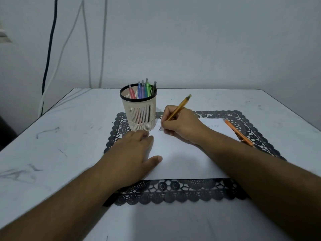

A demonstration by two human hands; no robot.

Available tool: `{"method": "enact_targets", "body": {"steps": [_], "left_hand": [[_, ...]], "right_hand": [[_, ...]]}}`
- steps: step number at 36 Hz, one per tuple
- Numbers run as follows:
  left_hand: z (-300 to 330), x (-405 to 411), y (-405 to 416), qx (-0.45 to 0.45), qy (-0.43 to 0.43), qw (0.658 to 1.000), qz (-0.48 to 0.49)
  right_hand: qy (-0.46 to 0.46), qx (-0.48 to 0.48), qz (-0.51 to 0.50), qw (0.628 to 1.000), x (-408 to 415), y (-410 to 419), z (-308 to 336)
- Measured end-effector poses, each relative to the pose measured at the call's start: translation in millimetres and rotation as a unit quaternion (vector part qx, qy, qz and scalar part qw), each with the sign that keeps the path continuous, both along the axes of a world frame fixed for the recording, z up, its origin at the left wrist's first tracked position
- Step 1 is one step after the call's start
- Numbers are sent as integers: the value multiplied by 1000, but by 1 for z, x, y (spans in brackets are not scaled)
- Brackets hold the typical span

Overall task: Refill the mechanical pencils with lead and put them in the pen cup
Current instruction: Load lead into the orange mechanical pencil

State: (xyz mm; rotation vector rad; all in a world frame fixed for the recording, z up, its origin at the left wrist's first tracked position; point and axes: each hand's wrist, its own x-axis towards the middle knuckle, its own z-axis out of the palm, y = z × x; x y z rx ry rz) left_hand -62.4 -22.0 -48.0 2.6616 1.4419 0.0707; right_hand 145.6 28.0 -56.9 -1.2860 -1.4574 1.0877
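Two hands on paper [182, 159] — right hand [180, 124] pinches yellow pencil [178, 107], tip down; left hand [132, 153] flat, fingers relaxed.

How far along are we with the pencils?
Done: several coloured pencils already stand in the pen cup. In hand: the right hand grips a yellow pencil, tip on the white paper, which the left hand steadies. Left: that one and the orange pencil lying on the paper's right edge.
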Motion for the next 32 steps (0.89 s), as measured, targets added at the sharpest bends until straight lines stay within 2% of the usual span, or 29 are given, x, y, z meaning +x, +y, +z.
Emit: {"method": "enact_targets", "body": {"steps": [12, 18, 20, 23, 27, 29, 32], "left_hand": [[-1, 0, -1, -10, -4, 1000, 3], [-1, -2, -1, -12, -11, 1000, -1], [-1, -2, -1, -14, -13, 1000, -2], [-1, -2, -1, -19, -16, 1000, 0], [-1, -3, -1, -23, -12, 1000, 2], [0, -3, -1, -24, -13, 1000, 1], [1, -3, -2, -27, -16, 1000, 1]], "right_hand": [[1, 10, 9, 1000, 1, 5, -4], [128, 12, -29, 991, 6, 12, 1], [196, 23, -30, 980, 8, 10, 7], [320, 10, -26, 947, 13, 7, 20], [468, -49, 8, 882, 21, 6, 30], [503, -41, -1, 863, 23, 7, 30], [516, -21, -2, 856, 24, 9, 31]]}}
